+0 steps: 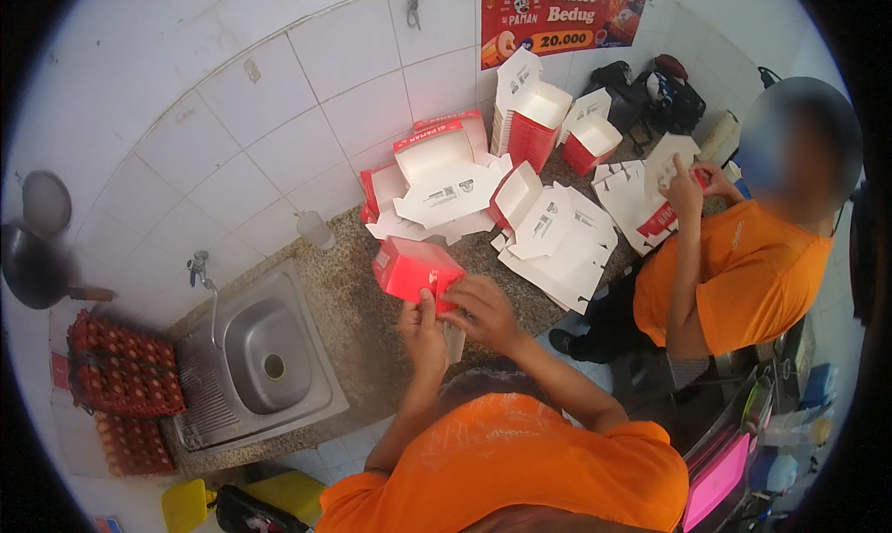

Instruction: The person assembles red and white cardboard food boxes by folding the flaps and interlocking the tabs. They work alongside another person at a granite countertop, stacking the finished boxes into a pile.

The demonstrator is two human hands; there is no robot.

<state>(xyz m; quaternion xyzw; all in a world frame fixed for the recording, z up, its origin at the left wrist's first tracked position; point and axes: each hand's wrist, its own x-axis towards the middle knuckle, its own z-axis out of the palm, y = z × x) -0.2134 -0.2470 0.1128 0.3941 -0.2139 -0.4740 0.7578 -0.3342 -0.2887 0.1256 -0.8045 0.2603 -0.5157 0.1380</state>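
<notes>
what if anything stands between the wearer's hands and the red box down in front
Nothing visible does. The left hand holds the red box directly, and the right hand has its fingers at the box's near edge. The other boxes lie beyond it, not in between.

I locate the sink (pixel 271 333) in the left part of the surface (pixel 348 282); egg trays (pixel 125 366) sit left of it. A cup (pixel 314 229) stands behind and right of the sink. Further right, I log the piled cartons (pixel 437 154), with stacked cartons (pixel 532 138) behind-right and flat cartons (pixel 578 254) front-right of them. My left grip (pixel 425 336) and right grip (pixel 487 312) hold one carton (pixel 413 268) before the piled cartons.
</notes>
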